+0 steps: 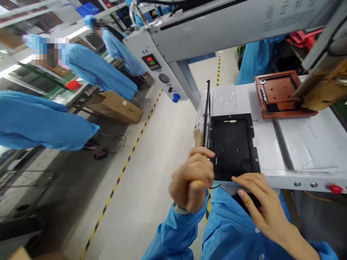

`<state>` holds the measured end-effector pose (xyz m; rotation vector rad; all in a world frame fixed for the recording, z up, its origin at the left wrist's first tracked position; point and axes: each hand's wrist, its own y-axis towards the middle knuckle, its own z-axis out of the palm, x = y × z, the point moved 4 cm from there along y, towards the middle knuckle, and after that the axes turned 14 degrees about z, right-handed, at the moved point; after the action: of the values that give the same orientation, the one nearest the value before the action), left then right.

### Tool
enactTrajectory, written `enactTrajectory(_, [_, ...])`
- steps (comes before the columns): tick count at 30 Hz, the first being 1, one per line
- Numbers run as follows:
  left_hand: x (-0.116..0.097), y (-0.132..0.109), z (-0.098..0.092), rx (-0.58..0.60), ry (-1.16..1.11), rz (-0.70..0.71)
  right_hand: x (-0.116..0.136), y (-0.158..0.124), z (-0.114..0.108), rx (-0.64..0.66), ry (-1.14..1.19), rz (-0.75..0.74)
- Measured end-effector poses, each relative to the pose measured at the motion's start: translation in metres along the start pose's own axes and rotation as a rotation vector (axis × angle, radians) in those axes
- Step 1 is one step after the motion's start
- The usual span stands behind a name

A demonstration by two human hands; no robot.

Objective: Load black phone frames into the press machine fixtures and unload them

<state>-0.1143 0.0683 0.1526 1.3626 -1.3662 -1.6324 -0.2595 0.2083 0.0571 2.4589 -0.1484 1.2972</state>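
Observation:
A black flat tray-like panel (233,146) lies on the white machine table (306,141). My left hand (192,180) is closed in a fist at the panel's near left corner, gripping a thin handle; what the tool is I cannot make out. A tan tag (197,138) and a thin black strip (207,108) stand just beyond that hand, along the panel's left edge. My right hand (260,202) rests at the panel's near edge, fingers stretched out and touching it, holding nothing.
A brown square fixture (279,95) sits at the back of the table under the grey machine head (217,32) with its red display (150,60). A red button (335,188) is on the table's front. People in blue coats (100,70) and a cardboard box (116,106) are to the left.

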Motion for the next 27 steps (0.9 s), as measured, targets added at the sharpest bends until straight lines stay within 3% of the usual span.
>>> enactTrajectory(4, [-0.002,-0.017,0.060,0.463,-0.139,0.146,-0.007,-0.011,-0.016,-0.009,0.288,0.181])
enactTrajectory(9, [0.007,-0.046,0.107,0.684,-0.087,0.259,-0.036,-0.052,-0.010,-0.050,0.407,0.290])
enactTrajectory(12, [0.011,-0.064,0.120,0.801,-0.025,0.278,-0.086,-0.096,-0.002,-0.056,0.336,0.490])
enactTrajectory(14, [0.014,-0.073,0.124,0.852,0.004,0.297,-0.134,-0.128,-0.003,-0.198,0.258,0.714])
enactTrajectory(17, [0.018,-0.080,0.127,0.873,0.007,0.303,-0.194,-0.161,0.000,-0.397,0.156,0.867])
enactTrajectory(20, [0.022,-0.084,0.129,0.902,0.015,0.301,-0.217,-0.154,0.032,-0.310,0.063,0.776])
enactTrajectory(23, [0.023,-0.086,0.130,0.907,0.042,0.302,-0.211,-0.124,0.078,-0.182,-0.072,0.540])
enactTrajectory(27, [0.023,-0.092,0.133,0.915,0.084,0.323,-0.206,-0.097,0.112,-0.259,-0.284,0.312])
